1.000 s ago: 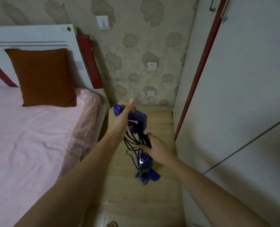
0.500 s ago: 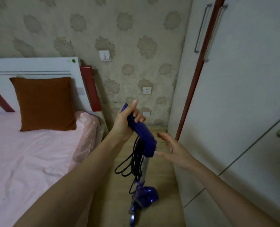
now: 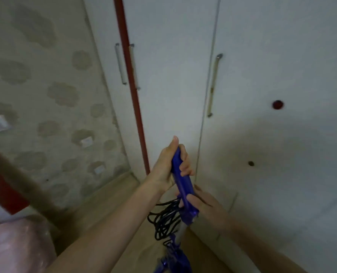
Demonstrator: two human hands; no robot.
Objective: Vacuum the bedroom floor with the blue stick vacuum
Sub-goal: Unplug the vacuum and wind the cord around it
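Note:
The blue stick vacuum (image 3: 185,191) stands upright in front of me, its handle raised and its body running down to the bottom edge. My left hand (image 3: 168,166) grips the top of the handle, thumb pointing up. My right hand (image 3: 201,205) holds the handle's lower end, fingers wrapped round it. A bundle of black power cord (image 3: 164,220) hangs in loops below the handle on the left side. The vacuum's floor head is out of view.
White wardrobe doors (image 3: 262,115) with long handles and a red strip (image 3: 132,91) fill the right and centre, close to the vacuum. Patterned wallpaper with sockets (image 3: 87,141) is at left. A strip of wooden floor (image 3: 112,196) runs between the wardrobe and the bed corner (image 3: 16,245).
My view has swung right, away from the bed toward the wardrobe. My right hand, open beside the handle half a second ago, now holds its lower end. My left hand keeps its grip.

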